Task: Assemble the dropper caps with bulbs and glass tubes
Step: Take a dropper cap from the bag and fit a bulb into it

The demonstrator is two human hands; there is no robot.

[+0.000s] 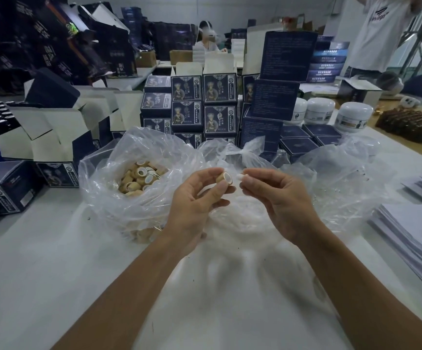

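Note:
My left hand [197, 195] pinches a tan, bamboo-look dropper cap [224, 178] with a white inside, its open end turned toward the right. My right hand [278, 195] pinches a small white rubber bulb [242, 177] at its fingertips, a short gap from the cap. Both are held above a clear plastic bag [242, 218] of white bulbs. To the left, an open plastic bag [108, 173] holds several more tan caps [140, 179]. No glass tubes can be made out.
Stacked dark blue product boxes [203, 107] rise behind the bags, folded open cartons [53, 137] at left. White jars [354, 117] and brown vials [412, 122] stand at back right. Paper stacks [417, 238] lie at right. Two other people are in the background.

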